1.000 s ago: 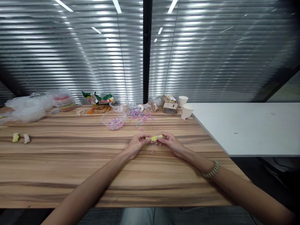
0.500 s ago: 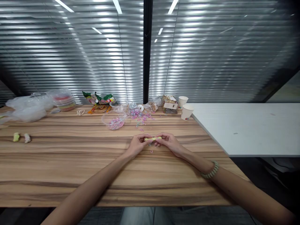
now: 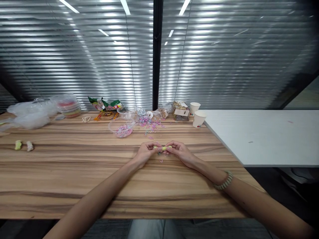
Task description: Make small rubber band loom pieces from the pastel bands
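Note:
Both hands meet over the middle of the table, pinching a small soft-looking yellow roll between them. My left hand grips its left end with thumb and fingers. My right hand, with a beaded bracelet on the wrist, grips the right end. What the roll is made of is too small to tell. Beneath the fingers lie a few tiny coloured bands, partly hidden by the hands. Beyond them is a clear bowl of pink, blue and white small bands, with more bands scattered beside it.
At the left lie a yellow piece and a whitish piece. Along the back are plastic bags, stacked tubs, a green snack packet, a small box and paper cups. A white table adjoins at right.
The fingertips of both hands have come closer together over the yellow roll, which now looks bunched at its middle. The arms have barely moved.

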Tool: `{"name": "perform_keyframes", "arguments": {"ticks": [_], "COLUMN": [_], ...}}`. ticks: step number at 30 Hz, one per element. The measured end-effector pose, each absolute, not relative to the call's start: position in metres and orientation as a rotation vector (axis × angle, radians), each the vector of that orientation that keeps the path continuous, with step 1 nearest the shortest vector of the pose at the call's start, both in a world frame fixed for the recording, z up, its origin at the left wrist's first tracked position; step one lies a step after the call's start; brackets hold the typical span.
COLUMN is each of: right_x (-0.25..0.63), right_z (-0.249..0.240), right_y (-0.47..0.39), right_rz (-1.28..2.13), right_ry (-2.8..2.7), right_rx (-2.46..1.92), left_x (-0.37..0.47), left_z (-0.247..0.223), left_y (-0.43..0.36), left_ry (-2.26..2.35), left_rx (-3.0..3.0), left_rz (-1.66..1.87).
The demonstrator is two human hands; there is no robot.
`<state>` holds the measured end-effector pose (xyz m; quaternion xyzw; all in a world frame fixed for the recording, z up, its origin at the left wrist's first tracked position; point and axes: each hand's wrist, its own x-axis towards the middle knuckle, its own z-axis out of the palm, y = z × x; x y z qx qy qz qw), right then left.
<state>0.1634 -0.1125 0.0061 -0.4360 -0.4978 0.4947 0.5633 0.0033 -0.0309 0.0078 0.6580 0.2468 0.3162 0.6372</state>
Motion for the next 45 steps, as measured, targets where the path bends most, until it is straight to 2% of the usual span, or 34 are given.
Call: {"name": "perform_keyframes", "arguments": {"ticks": [17,22,29,38,45], "right_x": [0.167,0.166,0.166,0.166,0.166], "right_z": [0.009,0.008,0.005,0.007,0.007], "right_y": [-0.117,-0.114,-0.112,-0.113,-0.114], "right_rz": [1.374,1.308,1.199,1.235,1.034], "right_ry": [-1.163,-1.087,-1.15,-1.129,-1.246], "right_rx": [-0.951,-1.001,-1.096,-1.089,-1.228], "left_x": [-0.002,0.003,0.004,0.004,0.005], "left_z": [0.011,0.006,0.009,0.009,0.001], "left_y": [-0.031,-0.03,-0.032,-0.031,-0.03], "left_ry": [0.492,0.577,0.589,0.549,0.617], "left_rx": [1.313,1.424,1.525,1.51,1.749], "left_rz": [0.549,0.672,0.664,0.665,0.76]}}
